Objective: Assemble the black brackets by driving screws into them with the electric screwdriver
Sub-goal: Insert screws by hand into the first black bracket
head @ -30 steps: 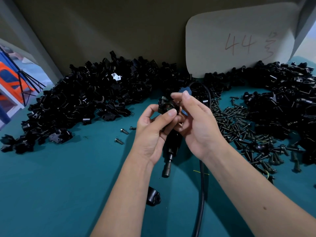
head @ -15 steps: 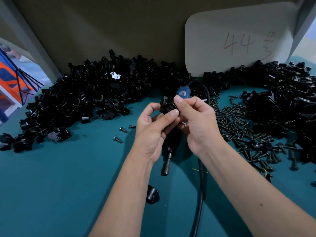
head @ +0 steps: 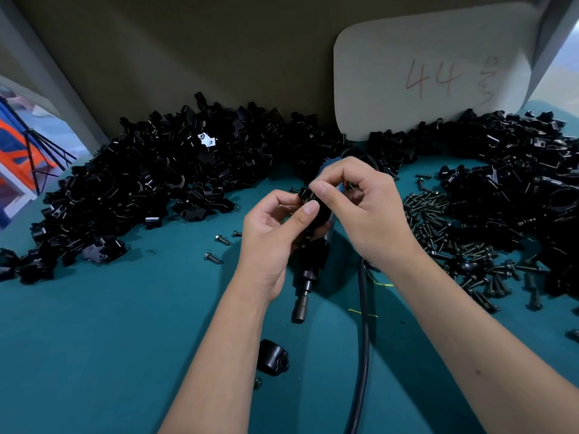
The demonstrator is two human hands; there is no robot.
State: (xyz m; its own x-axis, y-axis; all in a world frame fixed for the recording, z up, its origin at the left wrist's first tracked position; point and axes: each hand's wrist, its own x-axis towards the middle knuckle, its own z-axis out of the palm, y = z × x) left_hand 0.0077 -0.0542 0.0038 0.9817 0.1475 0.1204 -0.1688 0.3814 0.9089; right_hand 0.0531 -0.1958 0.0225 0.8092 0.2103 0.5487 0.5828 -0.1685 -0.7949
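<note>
Written marks — one card only

"44" is written by hand in faint red on the pale card [head: 432,76] leaned against the back wall — a scrawled mark beside it cannot be read. No other text, brand or label can be made out.

2 hands [head: 269,236], 1 screwdriver [head: 305,283], 3 loose screws [head: 213,257], 1 card [head: 432,73], and brackets [head: 150,183] beyond counting.

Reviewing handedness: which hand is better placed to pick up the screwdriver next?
Probably the right hand: the screwdriver and its cable lie just under it, while the left hand grips the bracket.
</note>
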